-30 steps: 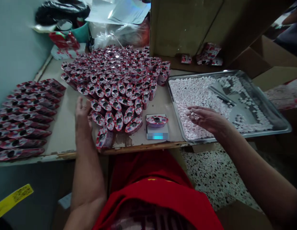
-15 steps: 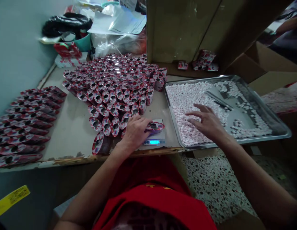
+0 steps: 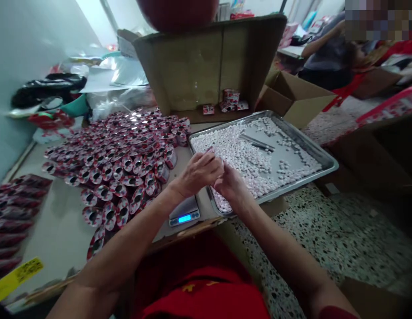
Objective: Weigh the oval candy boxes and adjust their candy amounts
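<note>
Over the near left corner of the metal tray point(image 3: 332, 166), my two hands meet. My left hand point(image 3: 199, 172) is closed around a small red-and-white packet point(image 3: 210, 150), mostly covered by the fingers. My right hand point(image 3: 233, 182) is against it with fingers bent together; what they pinch is hidden. Small white pellets point(image 3: 259, 184) cover much of the tray. Left of the tray is a digital scale point(image 3: 185, 218) with a lit blue display and no packet on its visible plate. Many open-topped packets point(image 3: 122, 177) stand packed together further left.
Another group of packets point(image 3: 16, 212) lies at the far left. Metal bars point(image 3: 257, 142) rest in the tray. Behind it stands an upright cardboard panel point(image 3: 195, 75) with several packets point(image 3: 229, 99) at its foot. An open carton point(image 3: 295, 95) and a person point(image 3: 328, 53) are at back right.
My left hand has lifted the packet off the scale and carried it right to the tray. My right hand has come in from above the pellets to meet it. The view has swung right and up.
</note>
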The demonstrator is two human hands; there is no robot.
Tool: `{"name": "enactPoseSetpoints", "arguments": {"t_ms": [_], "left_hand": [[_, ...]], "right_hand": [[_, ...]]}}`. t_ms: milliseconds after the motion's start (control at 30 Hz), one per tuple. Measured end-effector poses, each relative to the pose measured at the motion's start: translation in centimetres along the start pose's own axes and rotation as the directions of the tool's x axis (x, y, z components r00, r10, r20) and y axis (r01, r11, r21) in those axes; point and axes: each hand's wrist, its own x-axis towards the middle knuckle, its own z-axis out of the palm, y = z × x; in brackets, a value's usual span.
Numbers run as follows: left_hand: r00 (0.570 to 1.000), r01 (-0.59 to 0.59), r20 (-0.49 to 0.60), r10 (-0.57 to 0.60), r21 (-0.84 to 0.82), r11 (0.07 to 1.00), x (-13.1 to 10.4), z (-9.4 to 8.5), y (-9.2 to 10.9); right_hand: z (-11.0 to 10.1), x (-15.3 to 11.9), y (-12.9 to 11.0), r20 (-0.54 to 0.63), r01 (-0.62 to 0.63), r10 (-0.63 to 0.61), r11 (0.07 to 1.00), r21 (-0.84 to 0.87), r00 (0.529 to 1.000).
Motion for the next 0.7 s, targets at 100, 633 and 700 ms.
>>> {"name": "enactPoseSetpoints", "arguments": {"t_ms": [100,633,700], "left_hand": [[0.981,0.193,0.023,-0.193,-0.044,0.98,-0.4,1.2,0.6],[0.294,0.846,0.363,-0.884,-0.529,0.065,-8.8,-3.9,3.9],[0.304,0.905,0.422,-0.854,-0.407,0.122,-10.7,-5.2,4.3]], "right_hand": [[-0.7,0.4,-0.5,-0.058,0.029,-0.028,0.999,0.019,0.998],[-3.5,-0.9,-6.2,0.297,0.428,-0.329,0.469,-0.773,0.896],[-4.4,-0.5,-7.6,0.519,0.572,-0.483,-0.046,-0.819,0.705]]}}
